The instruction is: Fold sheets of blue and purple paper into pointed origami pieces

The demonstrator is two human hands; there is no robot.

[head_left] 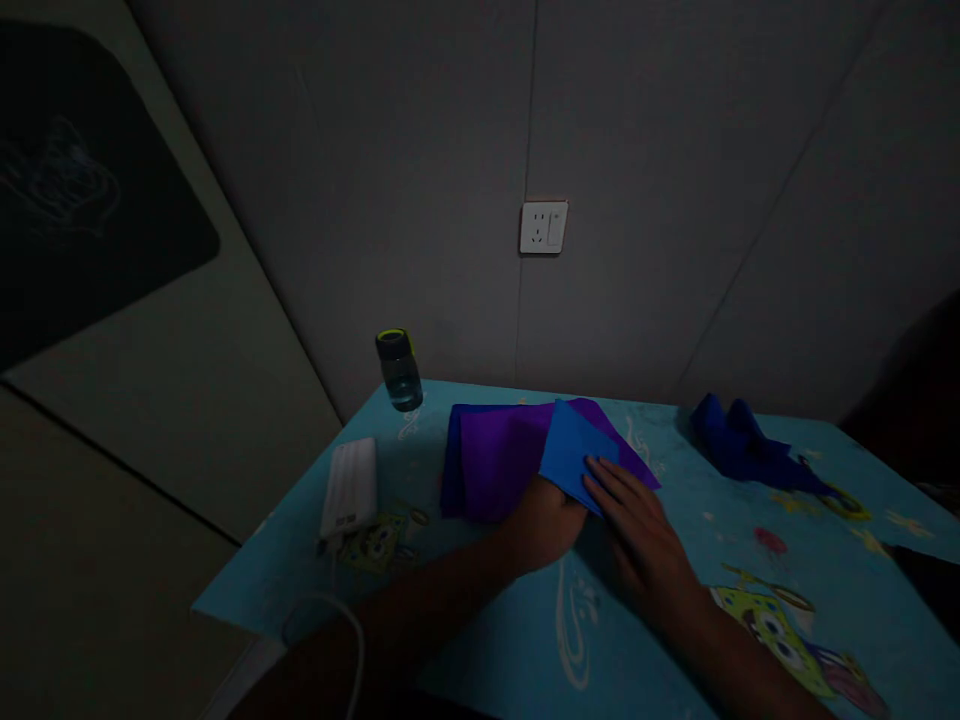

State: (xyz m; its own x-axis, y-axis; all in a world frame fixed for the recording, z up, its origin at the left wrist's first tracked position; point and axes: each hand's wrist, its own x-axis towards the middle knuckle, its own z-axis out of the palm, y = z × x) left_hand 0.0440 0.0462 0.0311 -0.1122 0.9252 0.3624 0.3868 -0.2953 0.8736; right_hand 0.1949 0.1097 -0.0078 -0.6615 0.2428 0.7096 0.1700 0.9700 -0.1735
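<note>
A folded light-blue piece point(571, 448), paper or cloth, is held above the table between my two hands. My left hand point(546, 522) is closed at its lower left edge, with fingertips hidden behind it. The fingers of my right hand point(630, 510) lie stretched out and close together over its right side. Behind it, a purple sheet point(499, 455) lies flat, its right corner reaching past the light-blue piece. A dark-blue sheet point(452, 485) shows beneath the purple one at the left.
A bottle point(400, 372) stands at the back left, a white power bank point(351, 490) with a cable at the left. Crumpled dark-blue cloth point(739, 440) lies right on the patterned table cover point(480, 630). A wall with a socket point(544, 227) rises behind.
</note>
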